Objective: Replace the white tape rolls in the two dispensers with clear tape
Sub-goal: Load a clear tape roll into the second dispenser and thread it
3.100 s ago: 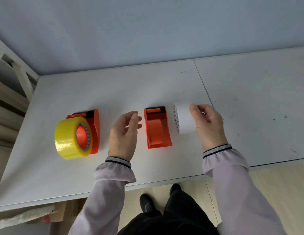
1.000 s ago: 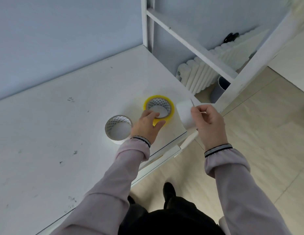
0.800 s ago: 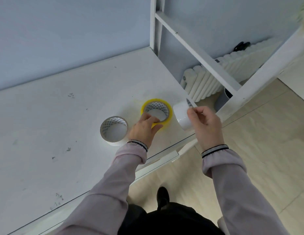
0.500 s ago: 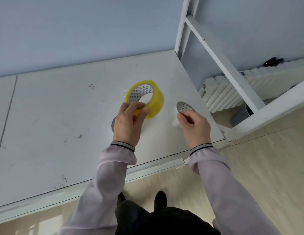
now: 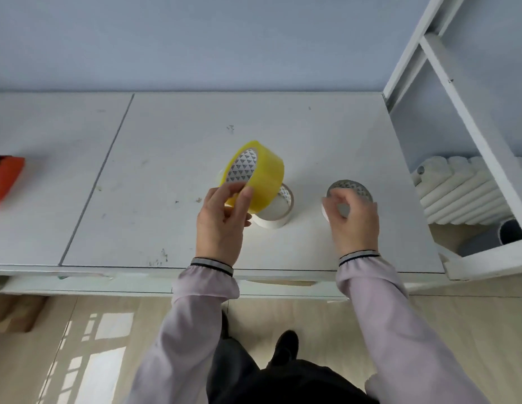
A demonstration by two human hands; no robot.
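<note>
My left hand (image 5: 222, 220) holds a yellowish clear tape roll (image 5: 261, 177) tilted on edge above the white table (image 5: 166, 170), thumb and fingers pinching its lower rim. Just behind it a white tape roll (image 5: 278, 212) lies flat on the table, partly hidden by the clear roll. My right hand (image 5: 354, 223) rests on a second white tape roll (image 5: 348, 188) that lies flat near the table's right end; its fingers cover the near side. One orange dispenser (image 5: 5, 179) shows at the far left edge, cut off by the frame.
A white bed-frame post and slanted rails (image 5: 458, 112) rise at the table's right end, with a white radiator (image 5: 458, 191) and a grey pipe (image 5: 492, 237) behind. The table's front edge (image 5: 137, 272) runs close to my wrists. A seam (image 5: 96, 182) splits the tabletop.
The view has swung back left, bringing the orange dispenser into sight. My left hand has lifted the clear roll higher and tilted it. My right hand has set the white roll flat on the table.
</note>
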